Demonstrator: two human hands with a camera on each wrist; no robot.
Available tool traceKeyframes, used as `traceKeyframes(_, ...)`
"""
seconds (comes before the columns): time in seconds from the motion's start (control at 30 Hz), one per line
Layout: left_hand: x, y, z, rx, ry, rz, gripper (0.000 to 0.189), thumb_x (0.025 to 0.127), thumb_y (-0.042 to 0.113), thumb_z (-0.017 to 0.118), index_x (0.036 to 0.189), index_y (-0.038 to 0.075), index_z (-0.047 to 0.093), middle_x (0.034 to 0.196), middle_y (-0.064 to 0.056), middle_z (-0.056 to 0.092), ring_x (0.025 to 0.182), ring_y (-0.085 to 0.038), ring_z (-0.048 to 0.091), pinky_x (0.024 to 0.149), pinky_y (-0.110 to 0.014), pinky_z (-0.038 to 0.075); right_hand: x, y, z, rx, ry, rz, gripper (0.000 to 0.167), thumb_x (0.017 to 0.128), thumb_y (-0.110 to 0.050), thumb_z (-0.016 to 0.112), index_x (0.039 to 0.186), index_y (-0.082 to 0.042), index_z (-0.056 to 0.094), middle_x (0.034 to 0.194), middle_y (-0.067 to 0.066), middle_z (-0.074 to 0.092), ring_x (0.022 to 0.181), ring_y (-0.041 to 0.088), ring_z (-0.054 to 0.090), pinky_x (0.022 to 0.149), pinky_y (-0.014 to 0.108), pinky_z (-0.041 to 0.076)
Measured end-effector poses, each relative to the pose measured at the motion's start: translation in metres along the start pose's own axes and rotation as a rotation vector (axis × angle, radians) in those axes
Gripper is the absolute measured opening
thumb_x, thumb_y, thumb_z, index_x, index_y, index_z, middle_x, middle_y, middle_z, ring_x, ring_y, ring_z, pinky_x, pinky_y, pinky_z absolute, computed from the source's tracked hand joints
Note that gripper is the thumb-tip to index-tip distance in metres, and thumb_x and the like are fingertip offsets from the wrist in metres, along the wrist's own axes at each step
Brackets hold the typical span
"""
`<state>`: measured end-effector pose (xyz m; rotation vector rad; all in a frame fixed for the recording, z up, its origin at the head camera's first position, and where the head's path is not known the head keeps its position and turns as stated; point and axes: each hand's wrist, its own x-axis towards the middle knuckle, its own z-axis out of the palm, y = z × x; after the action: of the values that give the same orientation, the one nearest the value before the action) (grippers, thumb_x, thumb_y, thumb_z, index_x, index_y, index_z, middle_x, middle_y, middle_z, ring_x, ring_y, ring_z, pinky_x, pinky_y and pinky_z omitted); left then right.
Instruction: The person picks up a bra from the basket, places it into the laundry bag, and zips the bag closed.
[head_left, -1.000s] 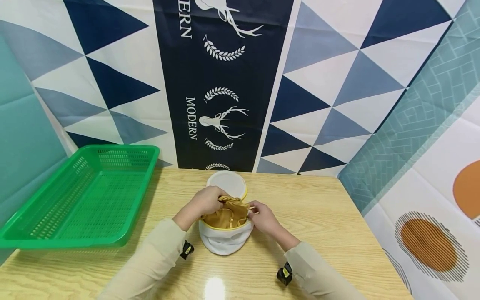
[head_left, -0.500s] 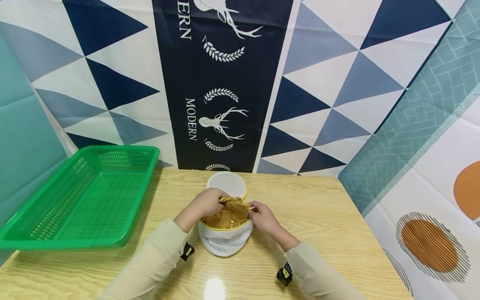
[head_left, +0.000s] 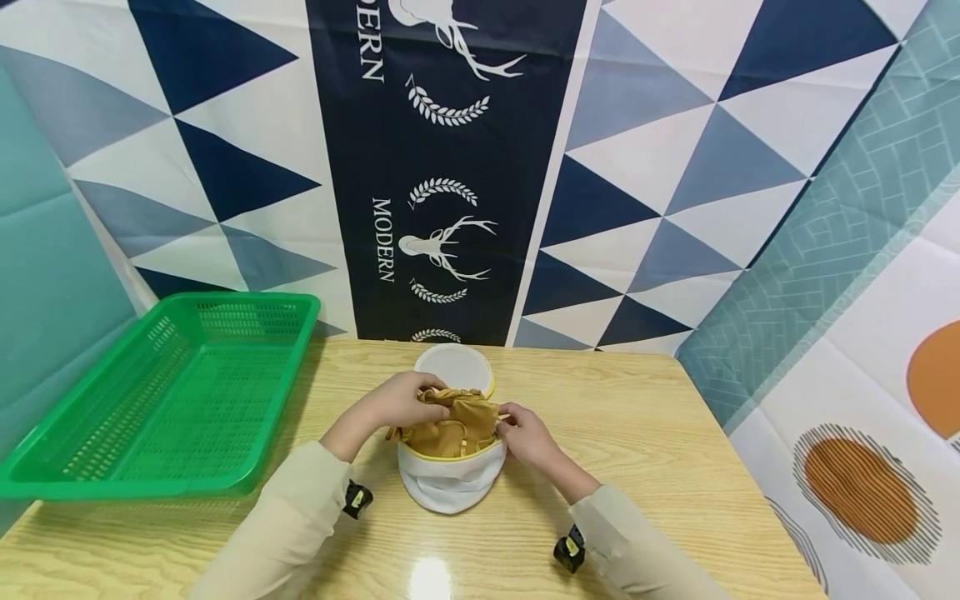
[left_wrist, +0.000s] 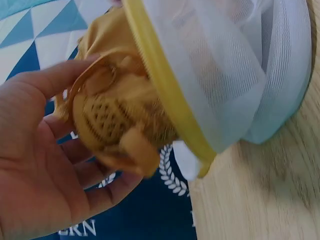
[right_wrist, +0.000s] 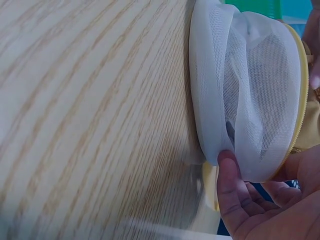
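A round white mesh laundry bag (head_left: 450, 483) with a yellow zipper stands on the table, its mouth open. Bunched fabric of a mustard-coloured bra (head_left: 442, 437) rises out of the opening; its lacy, perforated part and a strap loop show in the left wrist view (left_wrist: 107, 117). My left hand (head_left: 405, 400) holds the bra's left upper edge, thumb in front and fingers behind. At the bag's right side, my right hand (head_left: 527, 433) grips the rim near the zipper, with the thumb against the mesh in the right wrist view (right_wrist: 230, 175). Some right fingertips are hidden behind the bag.
The bag's round white lid flap (head_left: 453, 367) with yellow edging lies behind the opening. A large green plastic basket (head_left: 217, 400) stands on the left. The wooden table (head_left: 622, 417) meets a patterned wall covering (head_left: 442, 167) at the back.
My left hand has shifted left and slightly up, drawing the bra's left edge outward over the rim. The right hand has stayed in place.
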<state>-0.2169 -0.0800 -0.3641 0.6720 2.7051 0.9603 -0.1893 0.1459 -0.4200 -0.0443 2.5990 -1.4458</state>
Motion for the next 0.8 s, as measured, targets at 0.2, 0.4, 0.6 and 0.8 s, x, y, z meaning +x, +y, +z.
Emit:
traceKeyframes(0.2, -0.011, -0.012, -0.009, -0.108, 0.011, 0.008, 0.043, 0.086, 0.037, 0.064, 0.117, 0.007, 0.063, 0.107, -0.007, 0.066, 0.097, -0.020, 0.060, 0.082, -0.035, 0.051, 0.000, 0.000, 0.000, 0.007, 0.000, 0.001, 0.027, 0.093, -0.005, 0.045, 0.116, 0.002, 0.057, 0.094, 0.015, 0.062, 0.064, 0.015, 0.058, 0.059, 0.035, 0.055)
traceKeyframes(0.4, -0.023, -0.027, -0.014, -0.260, 0.076, -0.072, 0.040, 0.095, 0.037, 0.052, 0.119, 0.006, 0.062, 0.112, -0.015, 0.064, 0.098, -0.026, 0.060, 0.077, -0.036, 0.052, -0.001, 0.000, 0.000, 0.010, -0.004, 0.003, 0.028, 0.093, -0.005, 0.045, 0.117, 0.002, 0.056, 0.095, 0.016, 0.062, 0.063, 0.015, 0.058, 0.059, 0.036, 0.055)
traceKeyframes(0.6, -0.038, -0.041, -0.013, -0.499, 0.078, -0.248, 0.052, 0.097, 0.040, 0.047, 0.129, -0.001, 0.050, 0.122, -0.024, 0.056, 0.107, -0.035, 0.057, 0.078, -0.043, 0.054, -0.002, -0.001, 0.000, 0.009, -0.004, 0.001, 0.028, 0.093, -0.005, 0.044, 0.116, 0.002, 0.057, 0.093, 0.015, 0.062, 0.063, 0.016, 0.058, 0.059, 0.035, 0.055)
traceKeyframes(0.8, -0.047, -0.054, -0.004, -0.634, 0.073, -0.293, 0.055, 0.097, 0.037, 0.047, 0.131, -0.006, 0.044, 0.126, -0.028, 0.052, 0.107, -0.034, 0.058, 0.079, -0.042, 0.055, -0.001, 0.000, 0.000, 0.012, -0.008, 0.002, 0.028, 0.093, -0.005, 0.045, 0.117, 0.002, 0.057, 0.092, 0.015, 0.061, 0.064, 0.016, 0.058, 0.059, 0.036, 0.055)
